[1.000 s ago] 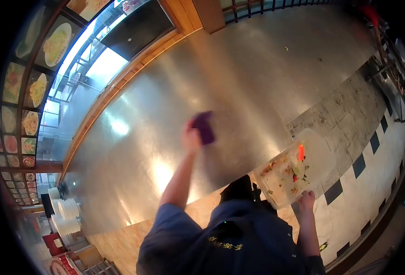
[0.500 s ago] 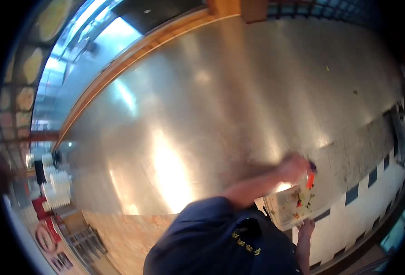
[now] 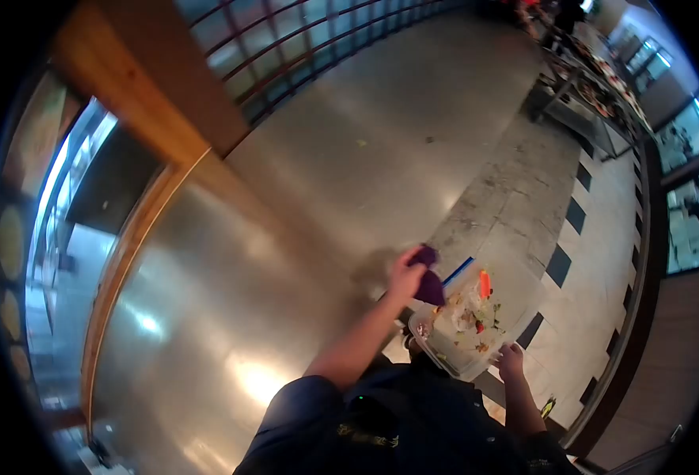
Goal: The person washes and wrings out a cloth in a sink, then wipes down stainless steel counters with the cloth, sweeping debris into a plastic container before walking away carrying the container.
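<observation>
My left hand (image 3: 406, 277) is closed on a purple cloth (image 3: 430, 286) at the edge of the metal counter (image 3: 231, 261), just left of a clear plastic tub. The tub (image 3: 452, 360) holds food scraps, a bright orange piece (image 3: 485, 285) and something whitish and crumpled. My right hand (image 3: 510, 359) grips the tub's near right rim. A blue strip (image 3: 458, 271) shows between the cloth and the tub's far side.
A metal cart (image 3: 583, 119) with items on it stands at the back right, with people partly visible beyond it. A wooden post (image 3: 140, 87) and a lattice (image 3: 278, 47) border the counter. Small bits (image 3: 429, 140) lie on the counter top. Tiled floor (image 3: 594, 277) runs along the right.
My left hand went from the counter's middle over to the tub, then back to its left side, still with the cloth. The view has swung right. Whitish material and the blue strip now show.
</observation>
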Motion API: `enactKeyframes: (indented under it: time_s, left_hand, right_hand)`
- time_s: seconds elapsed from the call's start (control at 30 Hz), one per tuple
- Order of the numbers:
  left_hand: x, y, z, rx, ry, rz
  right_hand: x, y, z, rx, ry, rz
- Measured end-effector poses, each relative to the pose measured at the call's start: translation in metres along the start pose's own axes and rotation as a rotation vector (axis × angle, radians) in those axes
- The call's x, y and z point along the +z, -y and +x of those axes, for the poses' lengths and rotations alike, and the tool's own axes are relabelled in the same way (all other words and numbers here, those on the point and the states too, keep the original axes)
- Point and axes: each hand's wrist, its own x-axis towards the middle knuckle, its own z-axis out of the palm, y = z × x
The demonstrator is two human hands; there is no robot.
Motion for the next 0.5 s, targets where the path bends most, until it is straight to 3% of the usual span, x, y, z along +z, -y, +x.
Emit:
enactKeyframes:
  time_s: [0.03, 0.07, 0.1, 0.13, 0.2, 0.23, 0.27, 0.33, 0.37, 0.4, 0.43, 0.47, 0.5]
  left_hand:
    - [-0.048, -0.005, -0.011, 0.005, -0.079, 0.002]
    - [-0.056, 0.008, 0.003, 0.191, -0.148, -0.135]
    - [-0.101, -0.003, 0.001, 0.136, -0.227, -0.126]
    - [-0.146, -0.014, 0.002, 0.207, -0.286, -0.218]
    - [-0.211, -0.023, 0.011, 0.397, -0.530, -0.002]
    - [-0.226, -0.045, 0.011, 0.420, -0.557, -0.063]
    - [-0.268, -0.044, 0.011, 0.493, -0.788, 0.223]
    - [-0.325, -0.046, 0.001, 0.560, -0.865, 0.297]
    - [-0.359, -0.027, 0.013, 0.544, -0.990, 0.568]
    - [-0.336, -0.044, -0.011, 0.427, -0.809, 0.387]
    - [-0.322, -0.026, -0.022, 0.414, -0.879, 0.512]
    - [-0.280, 0.017, -0.069, 0.364, -1.011, 0.771]
    - [-0.260, 0.044, -0.095, 0.276, -1.152, 0.965]
  right_hand:
    - [0.014, -0.022, -0.026, -0.012, -0.017, 0.017]
    - [0.009, -0.015, -0.019, -0.021, -0.025, 0.040]
    - [0.030, -0.029, -0.027, -0.044, -0.046, 0.086]
    - [0.057, -0.035, -0.050, -0.072, -0.070, 0.109]
    - [0.064, -0.044, -0.043, -0.105, -0.113, 0.121]
    - [0.064, -0.039, -0.032, -0.127, -0.117, 0.133]
    - [0.075, -0.035, -0.033, -0.118, -0.124, 0.189]
    - [0.086, -0.028, -0.026, -0.127, -0.102, 0.160]
    - [0.089, -0.024, -0.015, -0.141, -0.096, 0.147]
    - [0.092, -0.024, 0.002, -0.169, -0.112, 0.142]
    - [0.092, -0.020, 0.016, -0.184, -0.119, 0.112]
    - [0.011, -0.051, 0.018, -0.153, -0.117, 0.081]
    - [-0.015, -0.054, 0.021, -0.137, -0.116, 0.028]
